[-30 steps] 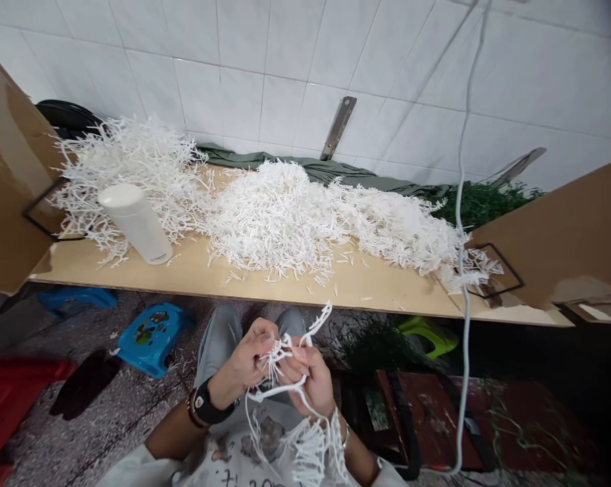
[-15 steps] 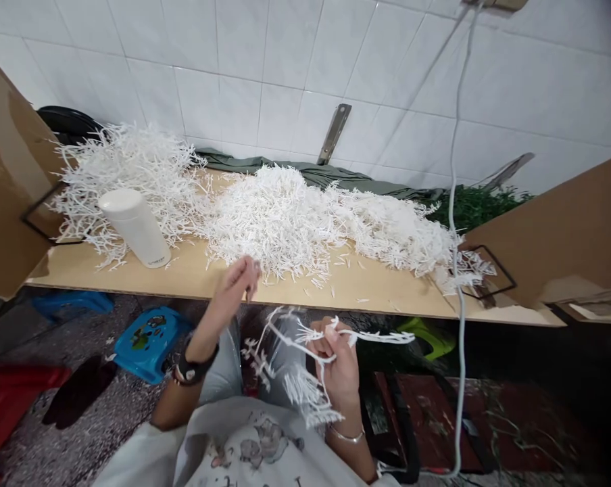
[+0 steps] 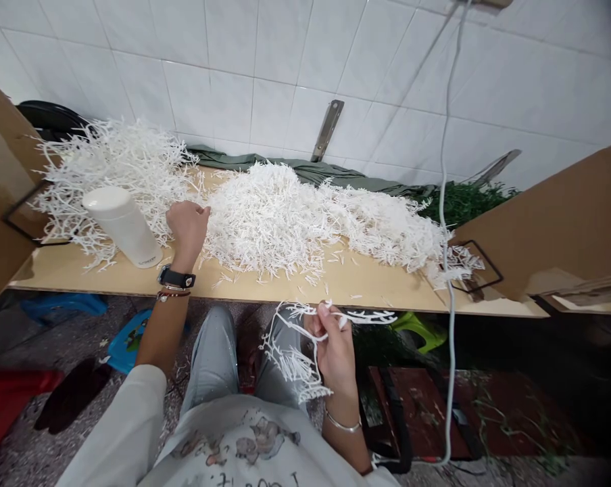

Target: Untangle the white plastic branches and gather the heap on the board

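Above the table's front edge, my right hand pinches several white branching plastic-looking stems. Some hang down to the left over my lap, others stick out to the right. My left hand reaches over the table between two heaps, fingers curled together; what they hold, if anything, is hidden. On its left lies a tangled pile of longer white branched stems. To its right is a heap of short white pieces, which the fingertips reach the edge of.
A white bottle stands just left of my left hand. More white pieces lie to the right. Cardboard panels flank the table. A grey cable hangs down in front. Below are a blue stool and a green stool.
My left hand has moved up and left, from the middle heap's front edge to between the heaps. My right hand still grips its stems, and they hang closer together.
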`<state>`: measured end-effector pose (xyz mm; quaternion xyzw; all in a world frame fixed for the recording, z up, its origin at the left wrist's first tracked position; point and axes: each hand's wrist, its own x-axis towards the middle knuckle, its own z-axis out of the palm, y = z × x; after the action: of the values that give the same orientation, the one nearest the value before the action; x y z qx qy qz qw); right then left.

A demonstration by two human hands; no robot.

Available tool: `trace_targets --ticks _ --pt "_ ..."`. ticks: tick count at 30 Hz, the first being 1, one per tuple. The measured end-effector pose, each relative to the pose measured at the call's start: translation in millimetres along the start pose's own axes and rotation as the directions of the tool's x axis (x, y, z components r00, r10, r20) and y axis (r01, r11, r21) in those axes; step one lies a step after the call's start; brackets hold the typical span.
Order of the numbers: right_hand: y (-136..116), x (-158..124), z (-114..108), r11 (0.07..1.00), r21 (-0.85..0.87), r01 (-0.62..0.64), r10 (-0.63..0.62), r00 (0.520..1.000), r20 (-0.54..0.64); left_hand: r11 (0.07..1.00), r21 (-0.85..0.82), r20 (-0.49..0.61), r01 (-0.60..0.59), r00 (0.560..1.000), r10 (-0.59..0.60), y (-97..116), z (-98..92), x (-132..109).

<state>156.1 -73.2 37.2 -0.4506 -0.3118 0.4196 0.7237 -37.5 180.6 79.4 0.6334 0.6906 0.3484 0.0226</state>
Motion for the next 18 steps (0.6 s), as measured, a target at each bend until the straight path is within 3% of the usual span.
trace_targets --ticks 3,5,7,8,9,10,11,12,13,14,15,18 --pt "0 1 0 1.0 -0.018 0.002 -0.003 1.0 -0.011 1.0 0.014 -0.01 -0.017 1.0 0.017 -2 -1.9 5" --pt "2 2 0 1.0 -0.027 0.009 -0.009 1.0 -0.009 0.994 -0.046 -0.033 -0.104 0.994 0.102 2 -8.3 -6" --pt "6 3 -2 0.999 -0.046 0.012 -0.012 1.0 0.005 0.934 -0.244 -0.044 -0.259 0.966 0.256 9 -19.2 -33" --pt "7 4 -3 0.998 -0.062 0.014 -0.013 1.0 0.019 0.858 -0.399 -0.017 -0.324 0.938 0.346 13 -25.6 -52" --pt "9 4 -4 0.997 -0.081 0.015 -0.012 0.999 0.04 0.75 -0.555 0.025 -0.36 0.894 0.447 16 -32.1 -73" --pt "10 5 -6 0.995 -0.102 0.017 -0.011 0.998 0.063 0.642 -0.682 0.118 -0.35 0.814 0.569 19 -38.3 -95" --pt "11 5 -7 0.992 -0.127 0.021 -0.01 0.996 0.088 0.567 -0.769 0.239 -0.294 0.691 0.682 22 -43.7 -117" --pt "11 5 -9 0.987 -0.155 0.029 -0.011 0.994 0.112 0.53 -0.82 0.348 -0.215 0.548 0.761 24 -48.2 -137" --pt "10 5 -10 0.981 -0.189 0.038 -0.013 0.991 0.134 0.524 -0.838 0.419 -0.154 0.432 0.798 26 -51.4 -155" --pt "9 4 -10 0.973 -0.225 0.052 -0.017 0.988 0.153 0.53 -0.836 0.453 -0.142 0.367 0.812 27 -53.5 -169" --pt "8 4 -11 0.963 -0.263 0.066 -0.021 0.985 0.173 0.541 -0.829 0.472 -0.141 0.343 0.812 28 -54.6 -179" --pt "4 4 -12 0.929 -0.358 0.091 -0.006 0.973 0.232 0.554 -0.81 0.466 -0.194 0.36 0.808 31 -53.8 -188"
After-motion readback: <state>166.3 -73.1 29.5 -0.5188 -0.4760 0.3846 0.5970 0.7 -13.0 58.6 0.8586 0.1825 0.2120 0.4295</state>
